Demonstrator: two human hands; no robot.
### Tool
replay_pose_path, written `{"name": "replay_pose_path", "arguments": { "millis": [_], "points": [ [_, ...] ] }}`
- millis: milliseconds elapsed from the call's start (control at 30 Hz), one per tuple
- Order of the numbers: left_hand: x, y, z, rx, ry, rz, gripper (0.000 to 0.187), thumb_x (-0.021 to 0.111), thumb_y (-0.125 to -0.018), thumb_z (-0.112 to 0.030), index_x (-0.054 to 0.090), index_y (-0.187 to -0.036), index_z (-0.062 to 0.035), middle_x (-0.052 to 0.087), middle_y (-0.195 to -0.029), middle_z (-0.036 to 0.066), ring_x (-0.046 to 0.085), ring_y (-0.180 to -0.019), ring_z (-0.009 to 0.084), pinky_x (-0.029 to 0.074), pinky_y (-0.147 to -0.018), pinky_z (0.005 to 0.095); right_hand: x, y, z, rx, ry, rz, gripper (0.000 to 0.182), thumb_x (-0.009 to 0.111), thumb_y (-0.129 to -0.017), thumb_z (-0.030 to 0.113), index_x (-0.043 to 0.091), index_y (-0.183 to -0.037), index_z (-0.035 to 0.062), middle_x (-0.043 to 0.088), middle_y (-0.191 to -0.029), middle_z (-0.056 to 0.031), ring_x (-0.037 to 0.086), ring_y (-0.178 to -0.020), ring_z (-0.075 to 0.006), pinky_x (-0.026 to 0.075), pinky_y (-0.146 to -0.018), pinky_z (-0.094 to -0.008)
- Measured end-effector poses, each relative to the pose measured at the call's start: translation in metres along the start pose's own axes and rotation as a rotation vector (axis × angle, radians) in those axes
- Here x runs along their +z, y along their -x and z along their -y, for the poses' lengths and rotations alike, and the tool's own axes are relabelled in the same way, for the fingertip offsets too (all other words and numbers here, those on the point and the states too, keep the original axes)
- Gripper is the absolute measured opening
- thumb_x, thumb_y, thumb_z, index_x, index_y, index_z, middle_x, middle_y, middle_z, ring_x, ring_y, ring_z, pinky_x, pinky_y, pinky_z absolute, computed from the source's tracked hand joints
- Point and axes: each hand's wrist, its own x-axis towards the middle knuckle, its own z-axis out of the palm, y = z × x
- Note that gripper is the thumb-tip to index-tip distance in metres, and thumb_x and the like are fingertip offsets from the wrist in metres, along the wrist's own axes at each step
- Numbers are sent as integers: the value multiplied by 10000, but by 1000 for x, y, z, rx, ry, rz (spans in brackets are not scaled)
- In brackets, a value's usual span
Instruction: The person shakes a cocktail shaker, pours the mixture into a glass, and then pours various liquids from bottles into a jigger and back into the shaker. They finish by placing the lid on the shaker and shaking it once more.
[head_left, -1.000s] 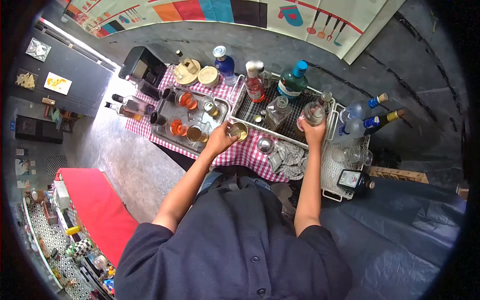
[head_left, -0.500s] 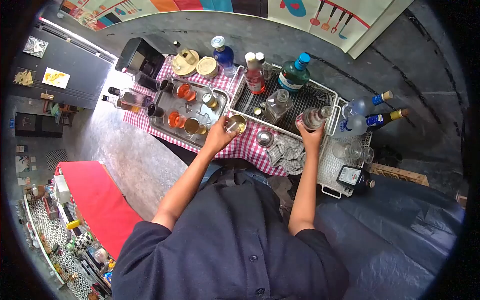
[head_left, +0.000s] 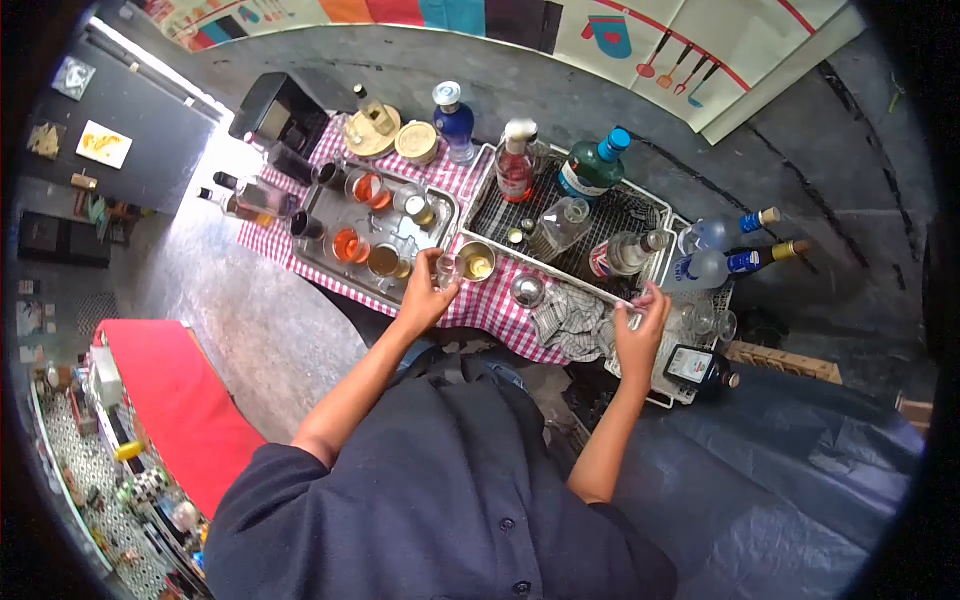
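Observation:
My left hand (head_left: 428, 300) is closed around a small clear glass (head_left: 449, 270) beside a metal cup (head_left: 477, 262) with something yellowish inside. My right hand (head_left: 643, 335) has its fingers apart, just in front of a clear bottle (head_left: 620, 256) with a red and blue label, and is not touching it. A pale glint shows between these fingers; I cannot make out what it is. That bottle stands in the white wire crate (head_left: 560, 262). Between my hands are a round shiny metal piece (head_left: 527, 291) and a crumpled striped cloth (head_left: 574, 318).
A metal tray (head_left: 318, 262) holds several glasses, some with red drink (head_left: 350, 246). In the crate stand a pink bottle (head_left: 515, 172), a teal bottle (head_left: 592, 168) and a clear decanter (head_left: 562, 228). More bottles (head_left: 700, 268) and a dark bottle (head_left: 700, 368) are at the right.
My right hand has let go of the clear labelled bottle and drawn back toward me. My left hand has shifted slightly left and down with the small glass. The head view has moved a little.

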Motion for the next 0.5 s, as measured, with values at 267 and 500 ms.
{"name": "replay_pose_path", "arguments": {
  "millis": [267, 500],
  "points": [
    [-24, -17, 18, -19, 177, 85, 542, 744, -844, -79, 441, -1290, -20, 601, -1147, 137, 639, -998, 189, 539, -847, 322, 41, -17, 94, -290, -89, 22, 907, 817, -781, 120, 289, -1517, 70, 395, -1473, -187, 461, -1358, -333, 426, -1089, -430],
    [-63, -35, 13, -29, 341, 197, 547, 740, -852, -58, 425, -1298, -39, 572, -1192, 107, 615, -1057, 168, 524, -868, 314, 90, -60, 93, -115, 7, -42, 1049, 889, -701, 197, 256, -1530, 83, 401, -1488, -210, 450, -1371, -359, 401, -1105, -451]
  ]
}}
